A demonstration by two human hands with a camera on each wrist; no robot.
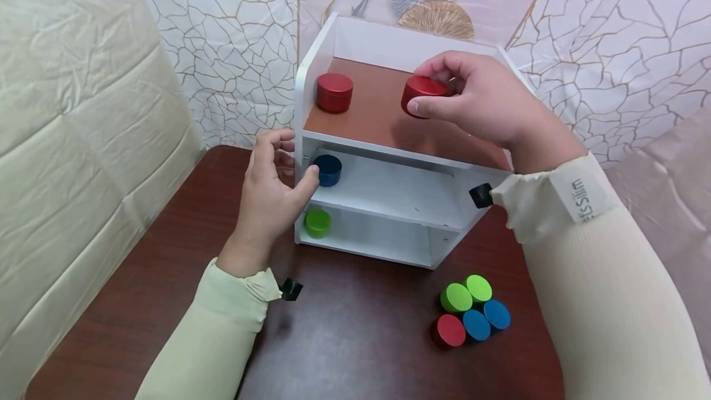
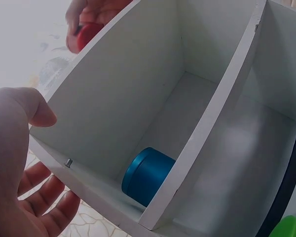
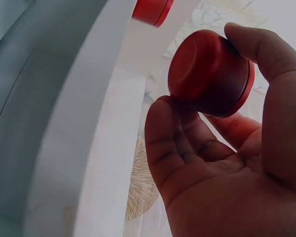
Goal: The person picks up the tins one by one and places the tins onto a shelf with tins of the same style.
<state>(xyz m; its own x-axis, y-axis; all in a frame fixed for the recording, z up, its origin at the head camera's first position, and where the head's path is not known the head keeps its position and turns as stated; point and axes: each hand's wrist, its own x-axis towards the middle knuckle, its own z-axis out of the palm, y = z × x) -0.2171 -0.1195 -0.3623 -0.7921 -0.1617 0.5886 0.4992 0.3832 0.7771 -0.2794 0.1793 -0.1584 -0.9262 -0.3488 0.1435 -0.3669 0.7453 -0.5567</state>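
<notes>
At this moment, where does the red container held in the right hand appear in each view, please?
Head: the red container is right of centre, in the upper half.
Left wrist: at upper left, partly hidden, beyond the shelf unit's edge.
Right wrist: large, above and right of centre.
Shared landmark: the white shelf unit.

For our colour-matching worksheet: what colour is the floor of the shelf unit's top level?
Reddish brown; the top level's floor shows best in the head view.
</notes>
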